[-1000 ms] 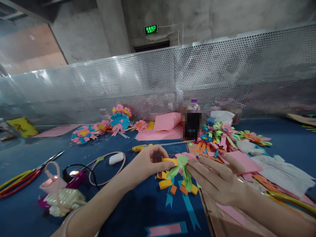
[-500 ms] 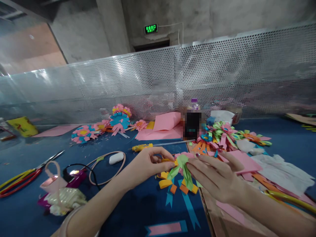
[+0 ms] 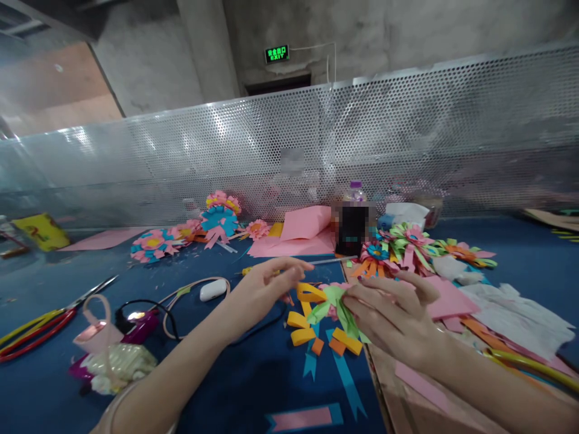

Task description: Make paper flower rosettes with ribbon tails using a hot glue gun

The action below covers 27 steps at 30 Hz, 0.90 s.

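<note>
A half-made paper flower (image 3: 328,319) lies on the blue table in front of me, with yellow and orange loops, green petals and blue ribbon tails. My right hand (image 3: 393,316) rests on its right side, fingers curled on the green and pink petals. My left hand (image 3: 265,286) hovers just left of the flower, fingers stretched out and apart, holding nothing. A yellow paper loop (image 3: 312,293) stands free between my two hands.
Finished paper flowers (image 3: 219,220) lie at the back left and more (image 3: 407,244) at the right. Pink paper sheets (image 3: 303,232), a dark bottle (image 3: 353,226), a glue gun (image 3: 253,269), scissors (image 3: 40,322), a white earbud case (image 3: 212,290), cables and paper scraps (image 3: 511,313) surround my hands. A perforated metal screen (image 3: 362,138) closes the table's back.
My left hand has let go of the yellow loop, opened and drawn back up and to the left. My right hand has curled onto the flower's petals.
</note>
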Tool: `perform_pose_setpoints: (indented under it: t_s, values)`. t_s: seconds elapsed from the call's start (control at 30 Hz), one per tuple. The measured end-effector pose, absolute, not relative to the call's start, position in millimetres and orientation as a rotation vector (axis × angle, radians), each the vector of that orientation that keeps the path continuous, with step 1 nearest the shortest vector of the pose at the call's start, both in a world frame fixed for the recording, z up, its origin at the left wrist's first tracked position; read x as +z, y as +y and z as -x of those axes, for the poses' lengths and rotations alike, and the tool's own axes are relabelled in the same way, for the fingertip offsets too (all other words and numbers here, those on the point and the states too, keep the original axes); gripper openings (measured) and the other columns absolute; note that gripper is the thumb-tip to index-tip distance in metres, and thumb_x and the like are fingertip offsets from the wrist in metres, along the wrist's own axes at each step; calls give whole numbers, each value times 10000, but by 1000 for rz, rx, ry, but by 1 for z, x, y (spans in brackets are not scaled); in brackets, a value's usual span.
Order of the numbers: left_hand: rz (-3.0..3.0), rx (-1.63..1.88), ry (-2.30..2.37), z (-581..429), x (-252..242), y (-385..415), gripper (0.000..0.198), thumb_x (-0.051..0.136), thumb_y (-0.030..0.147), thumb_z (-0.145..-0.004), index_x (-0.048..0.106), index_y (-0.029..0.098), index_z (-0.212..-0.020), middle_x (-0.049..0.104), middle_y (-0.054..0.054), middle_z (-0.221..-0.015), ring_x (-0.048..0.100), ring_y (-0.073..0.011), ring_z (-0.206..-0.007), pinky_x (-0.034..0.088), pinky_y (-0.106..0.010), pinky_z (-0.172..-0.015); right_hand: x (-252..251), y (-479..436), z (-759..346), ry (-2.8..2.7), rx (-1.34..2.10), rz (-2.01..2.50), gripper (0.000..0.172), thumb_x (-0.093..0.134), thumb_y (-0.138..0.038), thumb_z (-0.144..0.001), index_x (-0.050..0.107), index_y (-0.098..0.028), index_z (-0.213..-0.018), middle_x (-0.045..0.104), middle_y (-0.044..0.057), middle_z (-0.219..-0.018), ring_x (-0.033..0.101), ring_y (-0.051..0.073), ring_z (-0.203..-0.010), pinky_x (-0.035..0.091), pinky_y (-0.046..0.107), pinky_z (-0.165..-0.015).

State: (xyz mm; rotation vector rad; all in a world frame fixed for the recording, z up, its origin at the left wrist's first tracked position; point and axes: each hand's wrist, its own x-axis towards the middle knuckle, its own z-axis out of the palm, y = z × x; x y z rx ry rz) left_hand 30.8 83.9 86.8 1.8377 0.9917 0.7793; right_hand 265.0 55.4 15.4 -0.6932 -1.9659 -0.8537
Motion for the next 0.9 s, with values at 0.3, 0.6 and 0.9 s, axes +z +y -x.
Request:
perform_pose_setpoints:
  t_s: [0.3,0.6,0.9]
  values:
    - [-1800,842,628,-36,64,91,493,746,294,-705,500,224,-1126,539,-74,-1195,517,-213,-1091,417,-331,-913,27,51,-249,-1682,233,954,57,580,-249,-832,585,-248,-889,626,24,-885,549,218,-885,431,386,-764]
    - [-1654,978,699,-56,43,85,271,684,253,-753,544,192,-976,575,-32,-1038,540,-178,-1005,422,-316,-912,18,48,-233,-1350,1012,1093,270,623,-464,-781,571,-199,-779,618,16,-807,582,210,-822,454,330,-754]
    - [-1683,964,853,-57,36,92,206,672,286,-745,571,167,-881,618,-42,-939,582,-212,-970,439,-354,-886,5,50,-231,-1371,991,1185,273,602,-470,-788,571,-199,-792,599,7,-763,588,232,-845,450,335,-764]
